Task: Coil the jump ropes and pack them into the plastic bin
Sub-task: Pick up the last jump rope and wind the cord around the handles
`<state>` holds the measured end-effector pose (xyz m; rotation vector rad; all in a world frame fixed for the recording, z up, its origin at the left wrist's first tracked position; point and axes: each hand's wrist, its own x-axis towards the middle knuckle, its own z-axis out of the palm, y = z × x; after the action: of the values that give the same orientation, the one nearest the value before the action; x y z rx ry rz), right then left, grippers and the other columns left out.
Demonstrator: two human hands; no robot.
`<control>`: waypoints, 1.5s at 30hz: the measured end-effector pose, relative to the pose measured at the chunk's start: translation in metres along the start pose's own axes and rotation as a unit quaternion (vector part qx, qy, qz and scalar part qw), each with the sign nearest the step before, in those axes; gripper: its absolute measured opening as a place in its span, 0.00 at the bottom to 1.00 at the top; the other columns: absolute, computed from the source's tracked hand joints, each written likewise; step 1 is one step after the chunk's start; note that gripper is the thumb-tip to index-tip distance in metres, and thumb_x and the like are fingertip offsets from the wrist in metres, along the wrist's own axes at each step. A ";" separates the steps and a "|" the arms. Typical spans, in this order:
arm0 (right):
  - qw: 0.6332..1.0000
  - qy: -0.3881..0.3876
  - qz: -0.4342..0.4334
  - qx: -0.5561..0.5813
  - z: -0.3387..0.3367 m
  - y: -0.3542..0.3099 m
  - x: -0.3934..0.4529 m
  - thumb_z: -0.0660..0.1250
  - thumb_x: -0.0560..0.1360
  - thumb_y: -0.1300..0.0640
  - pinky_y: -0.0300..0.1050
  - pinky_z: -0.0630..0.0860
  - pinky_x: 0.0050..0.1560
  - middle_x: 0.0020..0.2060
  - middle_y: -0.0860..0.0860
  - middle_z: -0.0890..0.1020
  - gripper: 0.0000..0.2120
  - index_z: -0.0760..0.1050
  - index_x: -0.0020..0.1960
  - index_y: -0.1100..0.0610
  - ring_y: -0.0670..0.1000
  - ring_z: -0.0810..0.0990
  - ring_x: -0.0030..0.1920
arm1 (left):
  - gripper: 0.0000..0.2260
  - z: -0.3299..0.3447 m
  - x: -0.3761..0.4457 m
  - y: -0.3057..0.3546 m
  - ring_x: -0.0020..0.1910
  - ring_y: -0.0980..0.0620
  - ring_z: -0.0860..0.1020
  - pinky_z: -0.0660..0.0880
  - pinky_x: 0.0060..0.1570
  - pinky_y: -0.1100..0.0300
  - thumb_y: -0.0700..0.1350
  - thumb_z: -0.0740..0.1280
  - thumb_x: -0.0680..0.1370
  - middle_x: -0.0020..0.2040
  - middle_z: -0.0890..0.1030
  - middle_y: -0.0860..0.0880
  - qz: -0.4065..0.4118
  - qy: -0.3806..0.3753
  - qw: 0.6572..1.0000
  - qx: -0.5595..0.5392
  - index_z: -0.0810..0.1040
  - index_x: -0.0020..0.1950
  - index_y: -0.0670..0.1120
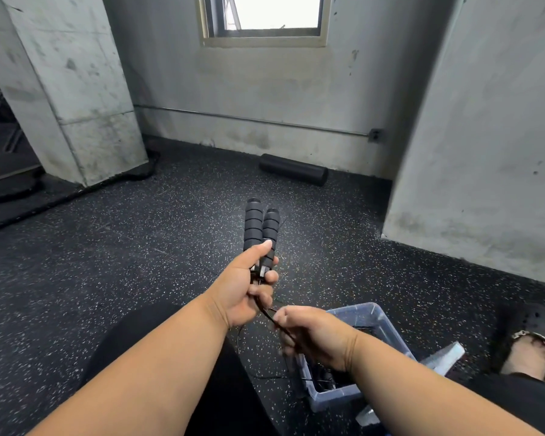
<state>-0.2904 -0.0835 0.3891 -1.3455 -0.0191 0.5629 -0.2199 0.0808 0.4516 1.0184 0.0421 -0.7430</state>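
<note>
Already the bin (373,313) sits on the floor (139,247) just beside the person's right leg, under the right forearm, and dark rope gear lies inside it, so part of the packing looks done, though I cannot tell how many ropes it holds. A clear lid (444,357) lies tilted just beside the bin.

The rope in hand is mid-coil, by my judgement. The left hand (243,287) has its fingers and thumb curled round the lower ends of both handles (260,226), which lie side by side and point away from the person. The right hand (315,335), above the bin, pinches the thin cord (266,313) just below the left; its fingertips are blurred. A loose length of cord hangs down between the hands and the bin.

Left to do: wind up that slack, then lay the bundle in the bin.
</note>
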 end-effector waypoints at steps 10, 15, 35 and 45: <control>0.930 0.127 -0.002 -0.345 -0.059 -0.038 -0.027 0.78 0.73 0.46 0.42 0.66 0.35 0.30 0.48 0.73 0.14 0.76 0.38 0.51 0.49 0.68 0.32 | 0.30 -0.008 -0.010 -0.002 0.21 0.60 0.63 0.82 0.37 0.52 0.68 0.71 0.70 0.35 0.76 0.49 -0.071 0.010 0.958 0.278 0.76 0.59 0.46; 0.918 0.206 -0.041 -0.337 -0.064 -0.063 -0.033 0.81 0.70 0.53 0.38 0.62 0.29 0.26 0.45 0.70 0.19 0.70 0.36 0.53 0.45 0.64 0.28 | 0.24 0.003 -0.010 -0.012 0.26 0.60 0.67 0.86 0.43 0.47 0.62 0.74 0.75 0.36 0.76 0.52 -0.115 -0.046 0.919 0.374 0.75 0.59 0.46; 0.830 0.140 -0.050 -0.538 -0.026 -0.114 -0.028 0.76 0.68 0.58 0.45 0.80 0.40 0.36 0.45 0.85 0.03 0.83 0.41 0.52 0.44 0.81 0.35 | 0.22 0.016 0.007 -0.061 0.53 0.43 0.81 0.74 0.48 0.53 0.55 0.77 0.72 0.54 0.83 0.50 0.197 -0.043 0.515 0.833 0.71 0.59 0.52; 0.965 0.230 0.018 -0.122 -0.059 -0.071 -0.027 0.58 0.82 0.69 0.47 0.69 0.38 0.34 0.55 0.74 0.16 0.72 0.37 0.58 0.51 0.72 0.34 | 0.29 0.026 -0.005 -0.048 0.50 0.60 0.78 0.76 0.52 0.60 0.57 0.83 0.67 0.52 0.79 0.60 0.227 0.024 0.711 0.665 0.68 0.58 0.59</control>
<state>-0.2675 -0.1556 0.4485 -1.6938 0.3249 0.2725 -0.2595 0.0480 0.4314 2.3176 -0.7977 -0.1710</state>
